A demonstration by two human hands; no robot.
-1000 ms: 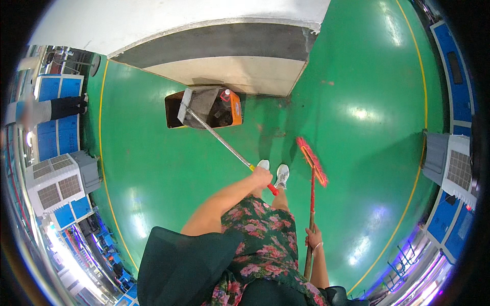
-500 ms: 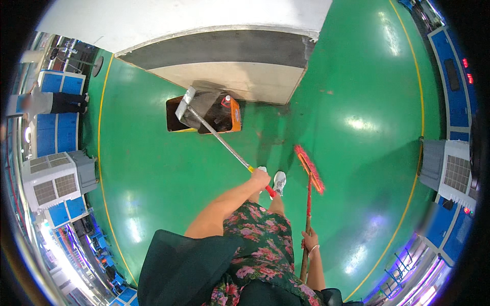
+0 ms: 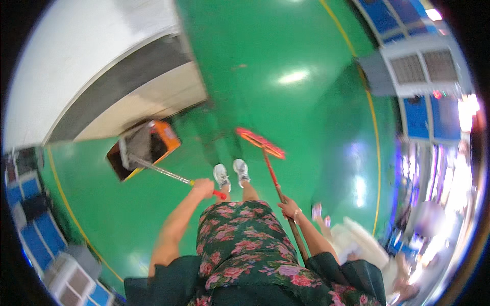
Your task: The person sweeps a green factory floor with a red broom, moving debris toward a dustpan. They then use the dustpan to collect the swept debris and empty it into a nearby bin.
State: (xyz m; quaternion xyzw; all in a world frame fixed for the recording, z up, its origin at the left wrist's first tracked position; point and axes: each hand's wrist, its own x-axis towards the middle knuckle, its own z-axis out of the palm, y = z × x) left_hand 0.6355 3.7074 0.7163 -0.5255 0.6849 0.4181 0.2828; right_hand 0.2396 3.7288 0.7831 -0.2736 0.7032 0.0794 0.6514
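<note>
- While the left hand (image 3: 203, 187) is clenched round the metal handle (image 3: 162, 172) of the orange dustpan (image 3: 144, 148), the pan hangs tilted over the green floor (image 3: 286, 61), close to the foot of the pale wall (image 3: 92, 66); I judge it needs lowering until its front lip lies flat before any sweeping pays off.
- With the right hand (image 3: 290, 208) gripped about the wooden stick of the red broom (image 3: 261, 144), the bristle head sits on the floor ahead of the white shoes (image 3: 232, 173), well apart from the pan.
- Since the two tools are apart, the sound move is to bring the broom head toward the pan's mouth in short, low strokes, keeping the bristles pressed to the floor so nothing skips over the lip.
- Because the pan's handle is long and held one-handed, a firm wrist matters; a loose hold would let the pan swing or tip.
- Whether any dirt lies in the pan or on the floor cannot be told; the picture is blurred there.
- Keeping the feet behind both tools, as they stand now, leaves room for the stroke.
</note>
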